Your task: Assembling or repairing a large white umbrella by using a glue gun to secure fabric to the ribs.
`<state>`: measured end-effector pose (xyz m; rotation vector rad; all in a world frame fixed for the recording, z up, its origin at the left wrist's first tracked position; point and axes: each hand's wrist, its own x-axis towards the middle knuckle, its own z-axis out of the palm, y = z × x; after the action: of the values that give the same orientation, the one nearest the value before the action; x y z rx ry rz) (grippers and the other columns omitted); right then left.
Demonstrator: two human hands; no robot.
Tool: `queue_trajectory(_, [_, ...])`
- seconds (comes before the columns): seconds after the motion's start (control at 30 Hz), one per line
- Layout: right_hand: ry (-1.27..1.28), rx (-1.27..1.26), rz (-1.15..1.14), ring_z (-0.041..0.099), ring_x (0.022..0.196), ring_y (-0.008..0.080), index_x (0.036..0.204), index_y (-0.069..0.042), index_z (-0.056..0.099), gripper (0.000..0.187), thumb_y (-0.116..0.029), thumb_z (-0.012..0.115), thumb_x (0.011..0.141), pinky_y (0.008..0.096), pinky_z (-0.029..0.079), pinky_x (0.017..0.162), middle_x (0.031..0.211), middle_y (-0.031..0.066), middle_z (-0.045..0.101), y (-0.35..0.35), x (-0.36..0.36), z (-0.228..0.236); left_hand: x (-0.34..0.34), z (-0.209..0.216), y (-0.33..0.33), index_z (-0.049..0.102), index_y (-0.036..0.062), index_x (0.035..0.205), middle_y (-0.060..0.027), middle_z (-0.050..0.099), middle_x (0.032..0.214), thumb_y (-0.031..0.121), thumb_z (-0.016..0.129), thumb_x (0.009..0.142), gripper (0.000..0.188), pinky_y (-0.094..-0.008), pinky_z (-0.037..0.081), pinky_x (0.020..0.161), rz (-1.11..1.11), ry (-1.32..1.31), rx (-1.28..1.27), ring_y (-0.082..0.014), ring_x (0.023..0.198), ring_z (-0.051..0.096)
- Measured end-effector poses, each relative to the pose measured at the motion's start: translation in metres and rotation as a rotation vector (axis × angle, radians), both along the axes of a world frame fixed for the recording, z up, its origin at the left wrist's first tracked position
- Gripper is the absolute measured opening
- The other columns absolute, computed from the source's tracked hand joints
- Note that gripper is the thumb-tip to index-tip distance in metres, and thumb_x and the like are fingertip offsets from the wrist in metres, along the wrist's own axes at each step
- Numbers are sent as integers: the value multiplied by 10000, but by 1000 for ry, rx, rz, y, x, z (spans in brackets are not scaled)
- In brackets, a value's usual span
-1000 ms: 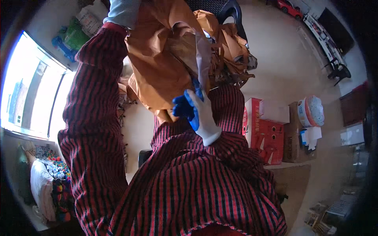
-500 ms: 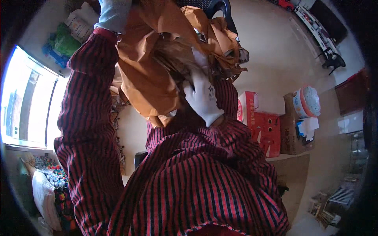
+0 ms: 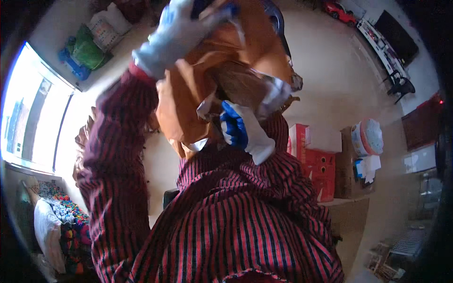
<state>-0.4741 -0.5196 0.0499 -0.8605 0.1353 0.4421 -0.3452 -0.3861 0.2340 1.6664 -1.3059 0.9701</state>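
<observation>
A large crumpled heap of brown sheet material (image 3: 181,111), leather or paper by its look, lies over my lap with pale undersides showing at some folds. My left hand (image 3: 177,40), in a white glove with blue on its fingers, is raised over the far left part of the heap. Its fingers are spread and somewhat blurred. Low at the near edge of the heap is my right hand (image 3: 245,132), gloved in white with a blue palm. Its fingers curl in beside a loose brown flap; whether they grip it is hidden.
Right of me stand a red box (image 3: 321,172) and a cardboard box carrying a round tub (image 3: 367,137). A dark chair back (image 3: 276,19) rises behind the heap. Sacks and a green bag (image 3: 89,47) lie far left. A patterned quilt (image 3: 71,212) is near left.
My left hand has come down and rightward into fuller view, fingers spread. My right hand has turned, showing its blue palm with curled fingers. The brown sheets have shifted and opened in the middle.
</observation>
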Motion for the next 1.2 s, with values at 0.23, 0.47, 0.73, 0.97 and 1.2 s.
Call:
queue_trajectory(0.23, [-789, -886, -332, 517, 514, 120, 846, -116, 537, 298, -381, 461, 959, 272, 410, 447, 641, 8, 537, 23, 13, 6, 1, -132, 61, 529, 13, 1126, -208, 580, 1038, 319, 725, 740, 531, -459, 456, 828, 493, 380, 313, -371, 1010, 554])
queue_trajectory(0.47, [-325, -114, -345, 558, 603, 138, 882, -97, 538, 243, -331, 502, 937, 307, 441, 494, 711, 47, 559, -22, 19, 4, 53, -86, 171, 583, 111, 806, 1, 582, 753, 259, 520, 917, 195, -271, 445, 592, 33, 875, -460, -102, 687, 561])
queue_trajectory(0.73, [-1538, -2072, -721, 587, 706, 273, 901, -112, 550, 204, -307, 569, 844, 437, 488, 572, 827, 84, 593, 32, 61, 51, -4, -275, 165, 611, 77, 868, 28, 566, 763, 332, 489, 973, 302, -244, 446, 531, 137, 1275, -390, -67, 619, 501])
queue_trajectory(0.97, [-1276, -1552, -236, 599, 722, 366, 871, -102, 587, 183, -277, 534, 863, 480, 498, 619, 827, 126, 606, 76, 83, 61, -98, -153, 28, 452, 37, 1289, -90, 591, 1117, 288, 490, 953, 421, -327, 473, 852, -593, 1220, -956, -201, 967, 578])
queue_trajectory(1.2, [-1311, -1496, 69, 613, 664, 361, 851, -68, 604, 249, -275, 473, 901, 467, 493, 580, 713, 186, 603, 91, 73, 27, -11, -270, 92, 505, 62, 1235, -109, 562, 1163, 389, 395, 985, 426, -348, 418, 948, -665, 1182, -878, -214, 1069, 532])
